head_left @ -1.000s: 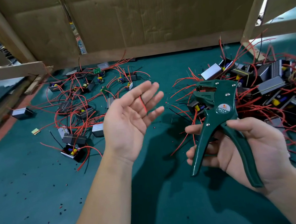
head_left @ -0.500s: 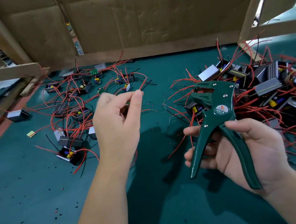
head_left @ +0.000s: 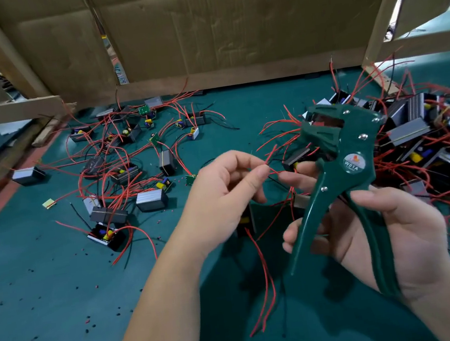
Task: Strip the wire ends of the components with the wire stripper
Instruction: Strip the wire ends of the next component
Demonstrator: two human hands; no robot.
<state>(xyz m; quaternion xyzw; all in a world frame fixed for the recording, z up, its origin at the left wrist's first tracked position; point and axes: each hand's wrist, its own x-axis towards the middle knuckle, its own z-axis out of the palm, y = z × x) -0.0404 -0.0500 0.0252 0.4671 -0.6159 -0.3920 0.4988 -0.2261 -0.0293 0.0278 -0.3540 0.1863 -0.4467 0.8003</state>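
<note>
My left grip [head_left: 229,189] pinches a red wire [head_left: 271,151] near its end between thumb and forefinger, I judge to steady the tip for feeding into the wire stripper [head_left: 342,155]. My right grip [head_left: 398,233] wraps the stripper's handles, head up just beside the wire, above the surface [head_left: 62,292]. Half a second ago the pinch was well left of the tool; now it nearly meets my right fingertips.

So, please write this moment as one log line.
left hand: pinches red wire | right hand: holds green wire stripper | wire: not yet in jaws
</note>
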